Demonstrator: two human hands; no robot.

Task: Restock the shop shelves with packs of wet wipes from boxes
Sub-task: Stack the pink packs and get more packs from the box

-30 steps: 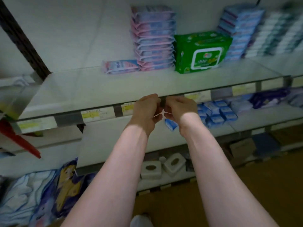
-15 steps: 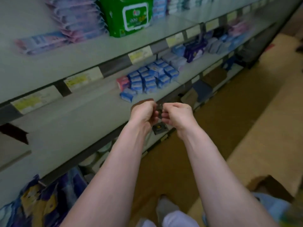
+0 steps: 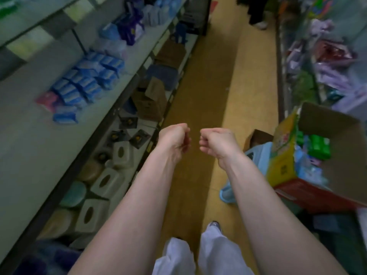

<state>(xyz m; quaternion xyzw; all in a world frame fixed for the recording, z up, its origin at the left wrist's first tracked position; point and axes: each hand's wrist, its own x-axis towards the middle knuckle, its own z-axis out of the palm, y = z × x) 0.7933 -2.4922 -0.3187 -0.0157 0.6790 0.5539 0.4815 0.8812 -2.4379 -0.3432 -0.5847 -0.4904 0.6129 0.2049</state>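
My left hand [image 3: 174,138] and my right hand [image 3: 217,142] are curled into fists, held close together over the aisle floor, with nothing visible in them. An open cardboard box [image 3: 327,161] with yellow and red sides stands at the right, holding green wipe packs [image 3: 318,146] and pale blue packs. On the left, the grey shelf [image 3: 25,135] carries a group of small blue packs [image 3: 87,82] and a pink one [image 3: 46,99]. Both hands are apart from the box and the shelf.
Tissue-box covers [image 3: 103,181] and small dark packs fill the bottom shelf. Brown cartons [image 3: 153,98] sit further along it. A light blue stool [image 3: 256,153] stands beside the box. Shelving with purple goods [image 3: 327,62] lines the right. A person's feet [image 3: 258,24] stand far down the aisle.
The view has swung right from the shelf front to down the aisle. My hands left the shelf edge, dropped, and moved slightly apart; the open box has come into view.
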